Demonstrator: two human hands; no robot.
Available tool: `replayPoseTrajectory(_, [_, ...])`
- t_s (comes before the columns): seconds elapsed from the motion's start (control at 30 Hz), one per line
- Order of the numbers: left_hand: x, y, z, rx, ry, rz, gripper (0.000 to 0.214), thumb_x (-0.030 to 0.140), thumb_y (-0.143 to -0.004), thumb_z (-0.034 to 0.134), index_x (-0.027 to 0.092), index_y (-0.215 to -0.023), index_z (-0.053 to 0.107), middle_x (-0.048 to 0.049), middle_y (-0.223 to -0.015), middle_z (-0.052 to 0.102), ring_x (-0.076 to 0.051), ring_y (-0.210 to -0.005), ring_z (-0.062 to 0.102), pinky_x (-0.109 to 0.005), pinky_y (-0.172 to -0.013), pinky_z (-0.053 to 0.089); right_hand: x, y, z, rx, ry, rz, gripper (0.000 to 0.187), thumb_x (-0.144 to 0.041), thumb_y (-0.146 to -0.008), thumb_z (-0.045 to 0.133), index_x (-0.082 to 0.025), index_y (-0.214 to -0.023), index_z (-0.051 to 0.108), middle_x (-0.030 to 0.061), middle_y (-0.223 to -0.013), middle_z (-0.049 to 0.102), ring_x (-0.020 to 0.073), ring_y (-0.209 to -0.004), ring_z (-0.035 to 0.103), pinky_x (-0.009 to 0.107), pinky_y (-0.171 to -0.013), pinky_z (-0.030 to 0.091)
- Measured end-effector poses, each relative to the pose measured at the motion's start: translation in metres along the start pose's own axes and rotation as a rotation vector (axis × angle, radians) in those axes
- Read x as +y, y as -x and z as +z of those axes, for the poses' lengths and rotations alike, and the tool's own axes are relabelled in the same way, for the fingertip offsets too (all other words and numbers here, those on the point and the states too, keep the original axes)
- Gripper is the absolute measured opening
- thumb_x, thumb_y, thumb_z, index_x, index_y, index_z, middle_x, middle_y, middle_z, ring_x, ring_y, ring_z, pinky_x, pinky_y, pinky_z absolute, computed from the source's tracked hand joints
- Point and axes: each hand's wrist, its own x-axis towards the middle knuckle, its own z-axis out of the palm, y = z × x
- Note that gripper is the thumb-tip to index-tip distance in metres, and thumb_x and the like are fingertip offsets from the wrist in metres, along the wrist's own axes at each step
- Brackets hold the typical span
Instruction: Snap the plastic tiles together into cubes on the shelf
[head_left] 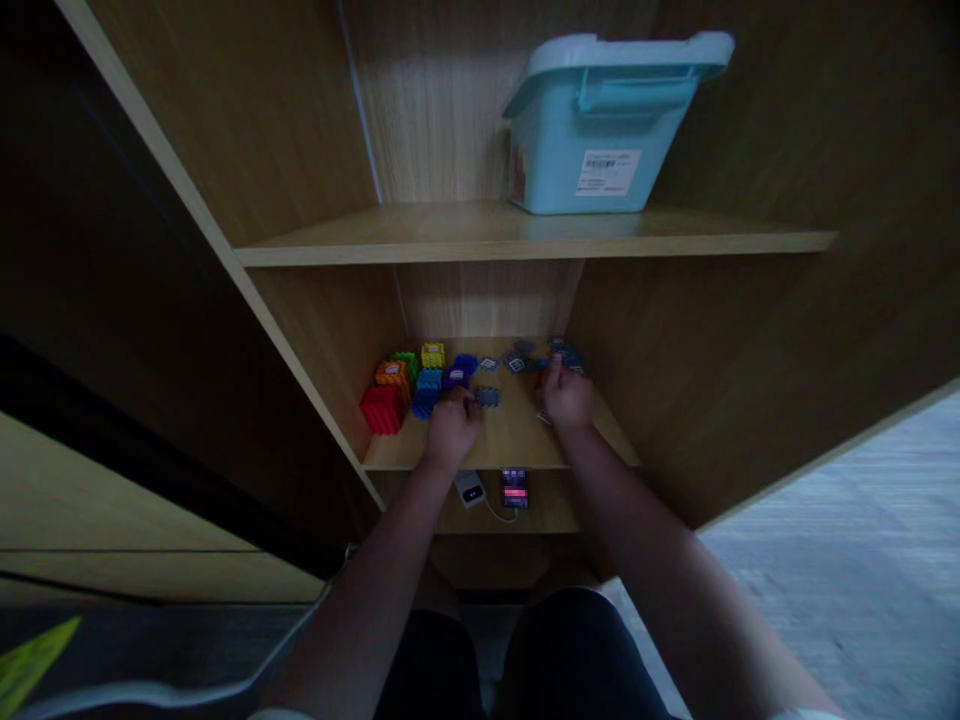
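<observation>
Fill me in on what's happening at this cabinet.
A person has both bare hands among small plastic pieces on a wooden shelf. The left hand is beside the purple pieces, near a flat grey piece. The right hand is at the scattered dark pieces toward the shelf's right end; what its fingers grip is unclear. At the left stand colored groups, including a red stack. A lidded teal bin sits on the shelf above.
</observation>
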Motion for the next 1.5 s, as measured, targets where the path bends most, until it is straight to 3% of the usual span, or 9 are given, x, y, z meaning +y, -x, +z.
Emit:
replayPoseTrajectory(0.3, [0.002,0.001,-0.001,-0.001,0.002,0.001,0.02,0.013,-0.099,0.054,0.018,-0.109,0.071,-0.0104,-0.108,0.08,-0.023,-0.1,0.077,-0.029,-0.089,0.054,-0.011,0.004,0.013,-0.167,0.115,-0.229,0.071,-0.048,-0.115,0.02,-0.017,-0.091,0.079,0.0151,-0.089,0.081,0.0258,-0.079,0.075,0.034,-0.074,0.049])
replayPoseTrajectory(0.5, [0.001,0.001,0.0,-0.009,0.003,0.005,0.021,0.013,-0.098,0.055,0.019,-0.11,0.071,-0.01,-0.108,0.08,-0.022,-0.101,0.076,-0.028,-0.091,0.054,-0.016,0.002,0.014,-0.176,0.111,-0.311,0.058,-0.045,-0.114,0.029,-0.016,-0.108,0.079,0.0186,-0.107,0.078,0.0312,-0.103,0.072,0.041,-0.097,0.048])
replayPoseTrajectory(0.63, [0.001,0.001,0.0,-0.003,0.006,0.012,0.02,0.014,-0.098,0.054,0.018,-0.108,0.071,-0.0106,-0.107,0.08,-0.023,-0.1,0.077,-0.03,-0.092,0.055,-0.017,0.004,0.019,-0.198,0.085,-0.343,0.051,-0.054,-0.109,0.041,-0.022,-0.129,0.075,0.0198,-0.148,0.062,0.0412,-0.135,0.054,0.058,-0.112,0.04])
replayPoseTrajectory(0.73, [0.001,0.001,0.0,0.005,0.003,0.018,0.02,0.014,-0.099,0.054,0.018,-0.107,0.071,-0.0105,-0.107,0.08,-0.023,-0.099,0.077,-0.03,-0.092,0.055,-0.015,0.004,0.025,-0.262,0.109,-0.327,0.054,-0.062,-0.105,0.045,-0.029,-0.14,0.069,0.0162,-0.164,0.048,0.0449,-0.15,0.037,0.068,-0.118,0.03])
replayPoseTrajectory(0.87, [0.001,0.002,0.0,0.001,-0.01,0.006,0.02,0.015,-0.099,0.054,0.018,-0.109,0.071,-0.0105,-0.107,0.08,-0.023,-0.1,0.077,-0.029,-0.091,0.055,-0.014,0.003,0.029,-0.32,0.143,-0.292,0.057,-0.065,-0.104,0.044,-0.032,-0.146,0.066,0.0153,-0.162,0.05,0.0437,-0.151,0.037,0.067,-0.121,0.025])
replayPoseTrajectory(1.17, [-0.001,0.001,0.002,0.006,0.0,0.028,0.02,0.014,-0.098,0.054,0.019,-0.108,0.071,-0.0099,-0.107,0.081,-0.023,-0.099,0.077,-0.029,-0.091,0.055,-0.018,0.007,0.019,-0.266,0.123,-0.266,0.051,-0.062,-0.104,0.047,-0.026,-0.125,0.076,0.0166,-0.148,0.06,0.0397,-0.132,0.054,0.055,-0.112,0.038])
replayPoseTrajectory(1.5, [0.001,0.002,0.001,0.003,0.012,0.011,0.019,0.015,-0.099,0.054,0.019,-0.108,0.071,-0.0098,-0.107,0.081,-0.022,-0.1,0.077,-0.028,-0.091,0.055,-0.012,0.004,0.021,-0.248,0.042,-0.253,0.037,-0.054,-0.098,0.062,-0.022,-0.113,0.072,0.0143,-0.119,0.075,0.0335,-0.116,0.065,0.044,-0.103,0.043])
